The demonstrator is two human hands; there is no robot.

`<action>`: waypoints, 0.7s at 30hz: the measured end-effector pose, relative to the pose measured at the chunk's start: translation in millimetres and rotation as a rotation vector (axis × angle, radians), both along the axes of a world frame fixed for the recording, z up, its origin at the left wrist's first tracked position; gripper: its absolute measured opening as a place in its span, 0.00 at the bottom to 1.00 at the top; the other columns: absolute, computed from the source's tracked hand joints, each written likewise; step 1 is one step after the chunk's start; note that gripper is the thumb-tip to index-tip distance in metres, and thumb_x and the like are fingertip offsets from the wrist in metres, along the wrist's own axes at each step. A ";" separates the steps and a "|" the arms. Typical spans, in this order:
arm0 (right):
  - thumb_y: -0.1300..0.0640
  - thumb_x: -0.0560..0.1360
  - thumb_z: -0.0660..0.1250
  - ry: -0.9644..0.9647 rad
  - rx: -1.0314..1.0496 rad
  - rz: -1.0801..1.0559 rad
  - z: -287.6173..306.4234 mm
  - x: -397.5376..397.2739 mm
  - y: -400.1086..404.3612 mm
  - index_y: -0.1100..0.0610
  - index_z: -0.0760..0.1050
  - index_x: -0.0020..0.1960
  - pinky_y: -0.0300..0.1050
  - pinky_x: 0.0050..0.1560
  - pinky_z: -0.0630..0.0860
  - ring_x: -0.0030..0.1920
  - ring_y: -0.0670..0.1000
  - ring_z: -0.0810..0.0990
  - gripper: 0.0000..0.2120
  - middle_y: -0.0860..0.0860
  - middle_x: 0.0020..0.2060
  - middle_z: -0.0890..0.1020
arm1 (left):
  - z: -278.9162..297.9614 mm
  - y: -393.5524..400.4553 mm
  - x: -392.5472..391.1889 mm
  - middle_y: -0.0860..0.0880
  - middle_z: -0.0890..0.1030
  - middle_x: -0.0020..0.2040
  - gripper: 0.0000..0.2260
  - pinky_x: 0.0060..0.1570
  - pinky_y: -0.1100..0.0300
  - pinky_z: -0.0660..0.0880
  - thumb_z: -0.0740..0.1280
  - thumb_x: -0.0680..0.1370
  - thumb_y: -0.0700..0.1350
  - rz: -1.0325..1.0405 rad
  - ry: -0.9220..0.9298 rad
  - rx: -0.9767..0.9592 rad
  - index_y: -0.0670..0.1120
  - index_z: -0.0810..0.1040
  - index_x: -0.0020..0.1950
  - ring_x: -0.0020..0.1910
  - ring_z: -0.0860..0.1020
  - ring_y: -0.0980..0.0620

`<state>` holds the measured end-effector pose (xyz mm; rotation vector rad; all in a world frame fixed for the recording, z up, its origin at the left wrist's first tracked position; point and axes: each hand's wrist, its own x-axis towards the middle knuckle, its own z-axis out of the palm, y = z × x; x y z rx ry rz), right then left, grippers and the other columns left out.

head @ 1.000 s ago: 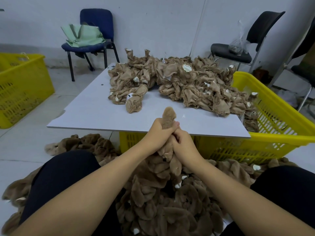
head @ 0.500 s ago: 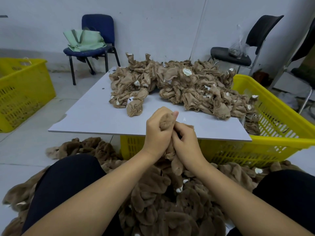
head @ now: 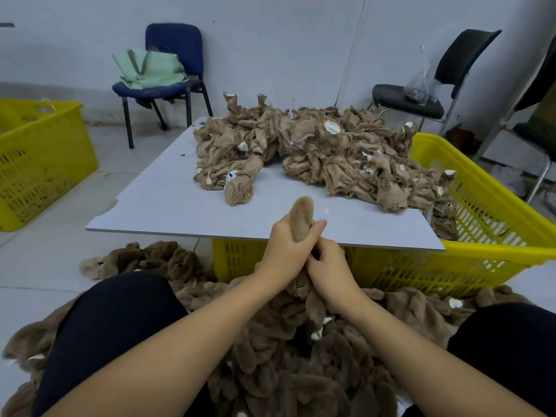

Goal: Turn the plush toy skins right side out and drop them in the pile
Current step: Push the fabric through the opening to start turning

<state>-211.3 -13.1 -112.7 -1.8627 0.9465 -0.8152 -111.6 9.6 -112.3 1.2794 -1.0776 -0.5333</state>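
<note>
Plush toy skin (head: 301,216) — furry tip poking above the left hand (head: 287,251) grip, right hand (head: 328,267) pinching it just below.

The desk (head: 168,203) lies bare left of the unturned skin heap (head: 319,155); that heap blocks its far right.

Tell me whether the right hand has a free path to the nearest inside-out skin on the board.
Probably not yet: the right hand and left hand both grip a furry skin. The nearest skin lies unobstructed.
</note>
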 end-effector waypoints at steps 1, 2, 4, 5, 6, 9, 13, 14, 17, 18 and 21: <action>0.65 0.82 0.62 -0.015 -0.019 0.001 2.9 0.8 1.0 0.60 0.81 0.56 0.46 0.51 0.80 0.50 0.49 0.84 0.10 0.53 0.47 0.86 | 12.5 0.4 0.6 0.46 0.81 0.34 0.12 0.39 0.61 0.77 0.71 0.78 0.48 0.011 0.006 -0.052 0.39 0.80 0.43 0.38 0.81 0.57; 0.65 0.82 0.62 -0.019 -0.040 0.006 5.2 2.0 2.2 0.60 0.81 0.52 0.46 0.47 0.80 0.47 0.50 0.84 0.08 0.53 0.44 0.85 | 24.5 0.2 1.6 0.44 0.80 0.34 0.13 0.37 0.62 0.75 0.70 0.78 0.47 0.012 0.006 -0.108 0.38 0.79 0.40 0.35 0.79 0.56; 0.65 0.81 0.62 -0.017 -0.048 0.011 7.6 5.7 3.7 0.60 0.79 0.46 0.47 0.42 0.77 0.43 0.51 0.83 0.09 0.54 0.40 0.84 | 40.2 -1.5 3.2 0.42 0.77 0.30 0.16 0.36 0.64 0.72 0.69 0.80 0.45 -0.025 -0.005 -0.165 0.38 0.76 0.34 0.30 0.75 0.54; 0.66 0.81 0.62 -0.018 -0.042 0.010 7.2 7.3 4.2 0.59 0.78 0.44 0.46 0.41 0.75 0.42 0.51 0.82 0.10 0.54 0.39 0.84 | 42.7 -1.5 3.6 0.40 0.74 0.28 0.19 0.35 0.64 0.71 0.68 0.81 0.44 -0.044 -0.002 -0.157 0.37 0.74 0.32 0.28 0.73 0.53; 0.66 0.81 0.62 -0.008 -0.039 0.007 6.2 9.0 4.6 0.58 0.77 0.43 0.45 0.41 0.75 0.42 0.51 0.82 0.10 0.54 0.39 0.83 | 41.1 -1.1 4.0 0.39 0.70 0.27 0.20 0.36 0.63 0.69 0.68 0.81 0.42 -0.054 0.019 -0.133 0.36 0.71 0.31 0.28 0.70 0.52; 0.67 0.80 0.61 0.089 -0.036 0.002 0.1 9.9 3.8 0.60 0.79 0.47 0.45 0.45 0.76 0.44 0.51 0.82 0.09 0.56 0.42 0.84 | 27.4 -3.9 1.7 0.52 0.62 0.24 0.22 0.35 0.67 0.66 0.67 0.82 0.40 -0.055 0.119 0.015 0.44 0.65 0.29 0.26 0.63 0.56; 0.66 0.82 0.60 0.078 0.011 -0.021 -4.2 5.3 3.9 0.59 0.80 0.52 0.42 0.46 0.78 0.45 0.47 0.82 0.10 0.53 0.44 0.84 | 17.1 -3.2 -3.2 0.53 0.74 0.25 0.15 0.32 0.73 0.66 0.66 0.83 0.46 -0.054 0.053 0.109 0.47 0.76 0.36 0.30 0.76 0.56; 0.66 0.81 0.60 0.061 0.007 -0.032 -4.3 4.4 4.5 0.59 0.80 0.54 0.43 0.47 0.79 0.47 0.47 0.83 0.10 0.53 0.45 0.84 | 13.1 -1.0 -0.8 0.49 0.79 0.34 0.11 0.39 0.71 0.69 0.66 0.83 0.47 -0.053 -0.040 0.127 0.44 0.79 0.44 0.39 0.79 0.51; 0.67 0.80 0.60 0.001 -0.031 -0.084 -3.6 0.9 5.1 0.56 0.81 0.52 0.41 0.44 0.78 0.44 0.45 0.83 0.12 0.50 0.42 0.85 | 0.5 8.1 16.5 0.49 0.73 0.45 0.14 0.51 0.53 0.67 0.62 0.81 0.59 0.081 -0.620 0.286 0.49 0.73 0.55 0.50 0.71 0.48; 0.66 0.81 0.61 -0.024 -0.049 -0.102 -2.0 -0.3 5.0 0.54 0.82 0.51 0.40 0.44 0.78 0.43 0.43 0.83 0.13 0.48 0.41 0.85 | 2.0 11.4 21.6 0.51 0.73 0.46 0.16 0.49 0.52 0.67 0.60 0.81 0.62 0.103 -0.746 0.340 0.51 0.72 0.56 0.49 0.71 0.50; 0.64 0.81 0.62 -0.152 -0.114 -0.100 7.5 -2.2 3.1 0.53 0.83 0.52 0.46 0.49 0.80 0.46 0.43 0.83 0.12 0.45 0.43 0.86 | 20.0 15.0 30.8 0.55 0.73 0.36 0.14 0.34 0.54 0.66 0.58 0.82 0.62 0.096 -0.832 0.364 0.51 0.71 0.51 0.39 0.76 0.48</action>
